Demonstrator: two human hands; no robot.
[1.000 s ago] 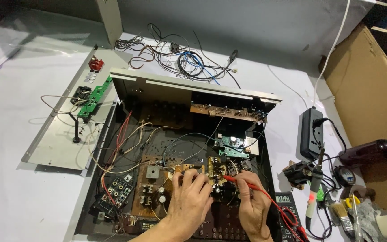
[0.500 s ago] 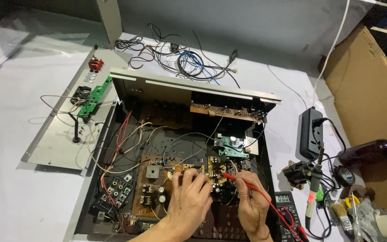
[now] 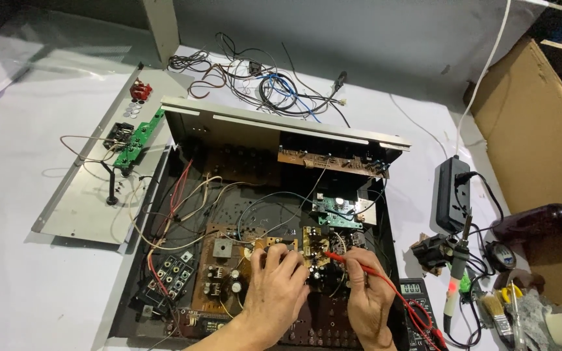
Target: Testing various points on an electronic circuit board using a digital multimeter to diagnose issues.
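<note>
Right hand (image 3: 367, 296): pinched on red probe (image 3: 345, 260), tip on circuit board (image 3: 317, 244).
Left hand (image 3: 278, 286): fingers curled, pressed on board.
Care: probe is best held steady, touching one point.

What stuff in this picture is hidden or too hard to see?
All in the head view:
- What the left hand fingertips touch on the brown circuit board: the hand covers it.
- Where the red probe tip lands: parts too small to tell.
- The multimeter: cut off by the bottom edge, partly behind the right hand.
- Both forearms: cut off at the bottom edge.
- The tools at lower right: cluttered and cut off.
</note>
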